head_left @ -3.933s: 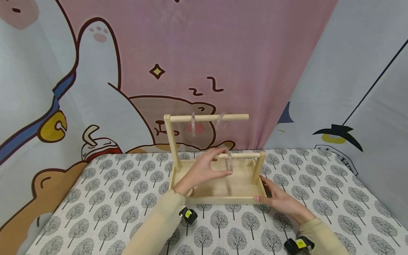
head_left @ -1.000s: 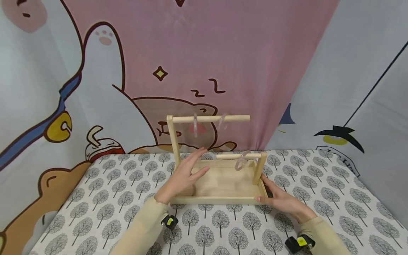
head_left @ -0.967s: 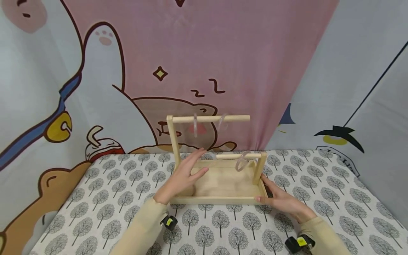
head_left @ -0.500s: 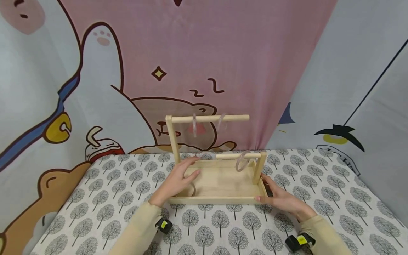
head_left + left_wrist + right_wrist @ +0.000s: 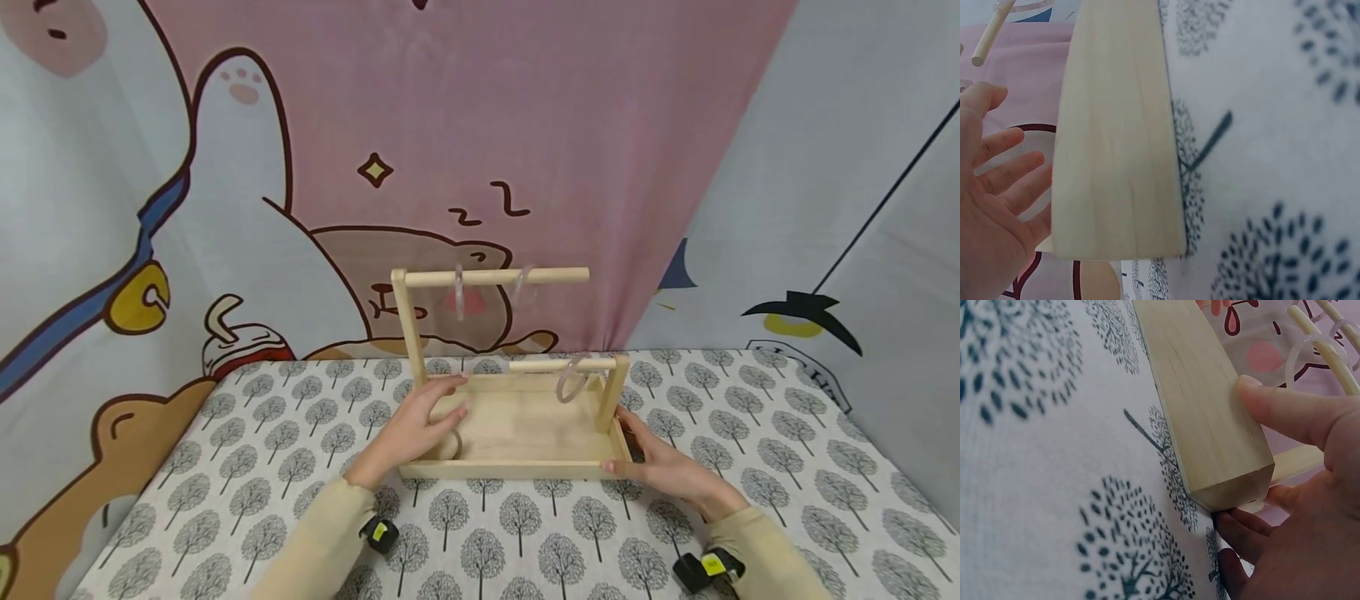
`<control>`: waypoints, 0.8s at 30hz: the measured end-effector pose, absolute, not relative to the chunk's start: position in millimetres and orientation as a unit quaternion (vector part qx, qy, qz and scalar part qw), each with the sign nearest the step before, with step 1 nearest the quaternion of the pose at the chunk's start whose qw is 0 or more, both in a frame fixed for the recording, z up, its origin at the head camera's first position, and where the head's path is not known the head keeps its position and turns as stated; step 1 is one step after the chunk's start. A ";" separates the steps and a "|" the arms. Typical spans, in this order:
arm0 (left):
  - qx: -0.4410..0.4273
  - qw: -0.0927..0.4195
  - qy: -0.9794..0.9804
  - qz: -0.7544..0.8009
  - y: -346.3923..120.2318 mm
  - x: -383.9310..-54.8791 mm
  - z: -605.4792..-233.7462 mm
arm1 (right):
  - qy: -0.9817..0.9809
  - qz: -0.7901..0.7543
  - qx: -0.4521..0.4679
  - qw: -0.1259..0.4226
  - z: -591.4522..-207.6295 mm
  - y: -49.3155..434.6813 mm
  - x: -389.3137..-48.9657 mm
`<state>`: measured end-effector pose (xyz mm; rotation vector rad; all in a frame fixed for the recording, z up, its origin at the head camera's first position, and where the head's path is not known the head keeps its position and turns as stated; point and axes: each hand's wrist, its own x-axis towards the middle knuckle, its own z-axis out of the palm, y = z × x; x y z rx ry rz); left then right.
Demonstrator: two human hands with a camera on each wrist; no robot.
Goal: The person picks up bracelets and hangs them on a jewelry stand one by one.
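Note:
A pale wooden tray stand (image 5: pixel 525 471) has a tall post with an upper bar (image 5: pixel 491 277) at its left and a short post with a lower bar (image 5: pixel 536 366) at its right. Two clear rings, a left one (image 5: pixel 460 300) and a right one (image 5: pixel 520 287), hang on the upper bar. On the lower bar hangs another ring (image 5: pixel 562 387). One more ring (image 5: pixel 457 442) lies in the tray's left end, partly behind my left hand (image 5: pixel 411 427), whose fingers are spread and hold nothing. My right hand (image 5: pixel 663 468) grips the right front corner, thumb (image 5: pixel 1260 397) on the front wall's top edge.
The stand rests on a white cloth (image 5: pixel 300 433) printed with grey trees. Behind the table hangs a pink and white cartoon curtain (image 5: pixel 585 150). Both bars point inward with free ends.
My left hand has let go of the ring on the lower bar and moved left and down to the tray's left end. That ring now hangs nearer the short post. My right hand stays put.

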<state>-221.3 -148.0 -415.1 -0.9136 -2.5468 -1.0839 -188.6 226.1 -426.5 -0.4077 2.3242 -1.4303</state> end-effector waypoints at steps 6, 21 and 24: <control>-0.330 0.104 -0.866 -0.361 -151.3 -219.9 -417.2 | 0.830 -0.505 -0.137 0.194 -426.8 226.6 -189.0; -0.349 0.013 -0.861 -0.370 -150.1 -210.0 -421.6 | 0.841 -0.487 -0.128 0.199 -426.0 227.9 -188.9; -0.350 -0.001 -0.856 -0.381 -149.6 -208.4 -423.2 | 0.841 -0.487 -0.128 0.198 -425.8 227.7 -188.9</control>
